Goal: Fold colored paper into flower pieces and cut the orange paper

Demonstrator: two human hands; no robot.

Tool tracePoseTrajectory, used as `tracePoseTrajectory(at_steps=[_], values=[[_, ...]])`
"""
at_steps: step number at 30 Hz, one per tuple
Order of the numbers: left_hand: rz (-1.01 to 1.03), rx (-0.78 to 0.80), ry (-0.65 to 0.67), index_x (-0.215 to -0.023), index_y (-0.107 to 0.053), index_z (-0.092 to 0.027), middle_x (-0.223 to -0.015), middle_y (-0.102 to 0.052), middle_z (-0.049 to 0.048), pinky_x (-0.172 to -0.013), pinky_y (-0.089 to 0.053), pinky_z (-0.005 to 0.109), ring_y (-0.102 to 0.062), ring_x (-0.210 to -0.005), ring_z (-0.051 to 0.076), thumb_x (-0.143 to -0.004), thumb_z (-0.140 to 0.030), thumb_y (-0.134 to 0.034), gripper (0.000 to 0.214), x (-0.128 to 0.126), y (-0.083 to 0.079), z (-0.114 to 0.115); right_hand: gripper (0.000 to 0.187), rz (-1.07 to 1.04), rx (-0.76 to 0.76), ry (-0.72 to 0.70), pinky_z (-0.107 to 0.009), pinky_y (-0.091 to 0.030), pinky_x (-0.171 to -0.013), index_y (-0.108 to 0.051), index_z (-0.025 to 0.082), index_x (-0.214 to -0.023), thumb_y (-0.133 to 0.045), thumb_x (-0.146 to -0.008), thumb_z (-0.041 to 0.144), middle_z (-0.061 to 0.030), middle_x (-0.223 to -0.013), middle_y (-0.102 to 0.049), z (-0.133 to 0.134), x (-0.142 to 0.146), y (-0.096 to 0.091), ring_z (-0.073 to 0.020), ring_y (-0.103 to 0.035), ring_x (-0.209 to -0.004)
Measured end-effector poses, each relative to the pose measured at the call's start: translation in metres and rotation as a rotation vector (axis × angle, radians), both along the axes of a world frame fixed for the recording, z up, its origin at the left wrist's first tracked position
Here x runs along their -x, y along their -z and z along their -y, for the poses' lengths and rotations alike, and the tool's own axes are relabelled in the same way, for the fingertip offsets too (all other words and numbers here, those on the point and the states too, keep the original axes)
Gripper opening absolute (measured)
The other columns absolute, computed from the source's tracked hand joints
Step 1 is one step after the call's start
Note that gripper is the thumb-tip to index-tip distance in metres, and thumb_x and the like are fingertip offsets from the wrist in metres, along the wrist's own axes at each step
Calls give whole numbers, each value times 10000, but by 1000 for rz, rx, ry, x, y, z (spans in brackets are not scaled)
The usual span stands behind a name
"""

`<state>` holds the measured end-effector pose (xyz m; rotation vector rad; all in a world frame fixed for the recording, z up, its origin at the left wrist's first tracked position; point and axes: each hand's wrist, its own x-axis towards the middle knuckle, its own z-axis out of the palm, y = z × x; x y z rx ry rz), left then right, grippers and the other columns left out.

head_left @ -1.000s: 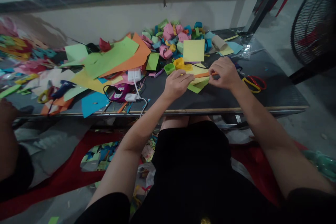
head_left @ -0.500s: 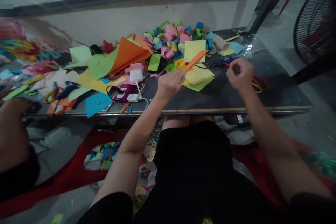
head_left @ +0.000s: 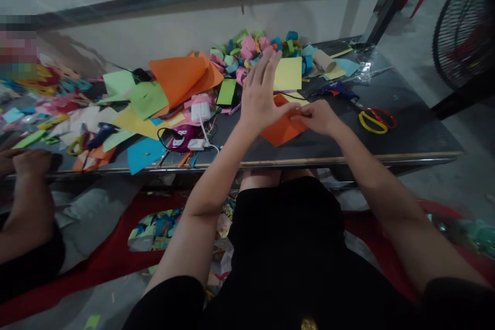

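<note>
A sheet of orange paper (head_left: 284, 130) lies tilted over the yellow sheets near the table's front edge. My left hand (head_left: 260, 98) is raised over its left side, fingers stretched upward and thumb reaching along the paper's upper part. My right hand (head_left: 320, 116) pinches the paper's right side between thumb and fingertips, close to my left thumb. Behind them stands a yellow sheet (head_left: 288, 73). Scissors with red and yellow handles (head_left: 377, 120) and a blue glue gun (head_left: 338, 91) lie to the right of the paper.
Small folded paper pieces (head_left: 249, 47) are heaped at the back. Larger orange sheets (head_left: 181, 80), a purple device (head_left: 183, 137) and a white plug adapter (head_left: 201, 112) lie left. A co-worker's hand (head_left: 33, 161) rests at the far left edge. A fan (head_left: 460, 36) stands right.
My right hand has come left from beside the scissors and now pinches the orange paper. My left hand's fingers have spread upward. The paper, earlier edge-on, now shows its flat face, lower down.
</note>
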<state>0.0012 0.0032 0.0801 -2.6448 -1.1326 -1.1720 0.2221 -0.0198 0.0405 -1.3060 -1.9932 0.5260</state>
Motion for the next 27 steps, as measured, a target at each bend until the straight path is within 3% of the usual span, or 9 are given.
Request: tracePoseTrajectory(at_steps=[3, 6, 10, 15, 23, 27], values=[[-65, 117, 96, -1157, -759, -194, -1046, -777, 102, -967, -516, 392, -700, -1048, 274, -940, -462, -622, 371, 2, -7, -26, 336, -36, -13, -27, -306, -472, -630, -683, 192, -685, -745, -809, 498, 15, -554, -552, 7, 5, -6, -168, -590, -638], [-107, 115, 140, -999, -802, -208, -900, -788, 63, -879, -522, 348, -715, -884, 216, -961, -364, -578, 276, 3, 2, -33, 264, -179, -109, 41, -323, -521, -664, -736, 198, -853, -716, -812, 457, -33, -745, -716, 9, 13, -13, -198, -662, -716], [-96, -12, 186, -1084, -778, -248, -961, -795, 48, -838, -510, 299, -723, -927, 188, -1018, -371, -517, 296, 4, 15, -25, 159, -177, -250, 82, -354, -544, -759, -706, 212, -808, -674, -809, 368, -54, -829, -746, 6, 18, -26, -208, -675, -779], [-58, -127, 224, -1133, -759, -242, -987, -786, 60, -849, -517, 290, -729, -943, 172, -1066, -384, -437, 358, 2, 17, -20, 89, -33, -324, 70, -396, -524, -826, -672, 223, -756, -671, -764, 311, -59, -834, -731, 2, 19, -35, -246, -659, -851], [-8, -214, 188, -1175, -743, -230, -975, -791, 63, -863, -552, 295, -742, -937, 158, -1077, -399, -413, 384, 7, 24, -20, 59, 100, -276, 77, -398, -477, -813, -637, 210, -750, -625, -730, 264, -78, -844, -712, 1, 13, -30, -250, -635, -831], [103, -214, 97, -1136, -762, -220, -1011, -800, 83, -875, -572, 290, -753, -972, 174, -1079, -438, -389, 436, 24, 11, -26, 62, 136, -233, 146, -410, -486, -828, -640, 222, -723, -644, -725, 284, -61, -817, -717, -1, -11, -17, -255, -644, -824]])
